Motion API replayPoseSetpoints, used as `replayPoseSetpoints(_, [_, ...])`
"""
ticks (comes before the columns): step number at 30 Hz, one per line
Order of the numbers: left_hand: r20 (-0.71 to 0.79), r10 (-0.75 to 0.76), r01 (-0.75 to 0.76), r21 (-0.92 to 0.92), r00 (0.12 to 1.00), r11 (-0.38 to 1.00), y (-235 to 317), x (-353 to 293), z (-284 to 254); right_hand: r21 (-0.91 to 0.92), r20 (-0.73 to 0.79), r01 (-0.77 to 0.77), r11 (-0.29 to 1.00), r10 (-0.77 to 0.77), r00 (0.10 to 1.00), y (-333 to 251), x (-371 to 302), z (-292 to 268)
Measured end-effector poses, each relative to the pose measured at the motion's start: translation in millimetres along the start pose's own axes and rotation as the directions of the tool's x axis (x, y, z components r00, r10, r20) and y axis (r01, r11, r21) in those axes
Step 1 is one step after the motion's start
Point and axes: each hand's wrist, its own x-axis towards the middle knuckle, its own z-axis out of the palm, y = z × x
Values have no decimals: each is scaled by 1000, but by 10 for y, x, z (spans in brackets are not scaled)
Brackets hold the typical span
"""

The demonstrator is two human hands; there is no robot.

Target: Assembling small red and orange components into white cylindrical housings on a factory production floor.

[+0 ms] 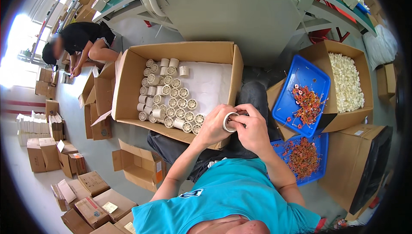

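My left hand [213, 126] is wrapped round a short white plastic cylinder [226, 123], with its open end turned toward my right hand. My right hand [252, 129] has its thumb and fingers pressed together at that opening, reaching partly inside. Whatever they pinch is hidden or too small to name. Just beyond my hands lies an open cardboard box [237, 71]. Many similar white cylinders [174, 102] fill its left and near part, most showing a spoked end; white lining [210, 79] covers its bottom.
To my right, a blue tray [283, 101] and a lower blue tray [322, 165] hold red-orange wired parts [307, 105]. Beside them a carton holds small white pieces [345, 81]. Ahead stands a grey machine [231, 15]. A co-worker [83, 41] crouches far left; cardboard boxes [139, 165] stand left.
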Motion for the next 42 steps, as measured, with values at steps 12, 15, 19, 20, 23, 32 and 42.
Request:
replayPoseSetpoints(12, [119, 83, -104, 175, 989, 979, 73, 68, -143, -4, -105, 183, 983, -182, 978, 104, -28, 123])
replayPoseSetpoints(15, [139, 107, -134, 209, 985, 969, 71, 78, -156, 49, -143, 191, 980, -182, 973, 111, -45, 167])
replayPoseSetpoints(19, [128, 139, -167, 244, 982, 955, 78, 71, -146, 5, -176, 232, 973, -227, 958, 105, -64, 176])
replayPoseSetpoints(20, [142, 143, -175, 250, 979, 952, 75, 72, -147, 5, -176, 231, 973, -227, 958, 113, -65, 173])
replayPoseSetpoints(23, [187, 133, -174, 224, 973, 959, 69, 67, -160, 3, -151, 246, 969, -243, 958, 165, -82, 167])
replayPoseSetpoints(32, [168, 141, -174, 194, 976, 965, 54, 66, -191, 156, -108, 159, 975, -143, 984, 216, -63, 180])
replayPoseSetpoints(42, [196, 158, -210, 281, 968, 936, 66, 39, -205, 96, -140, 216, 972, -202, 969, 188, -118, 222])
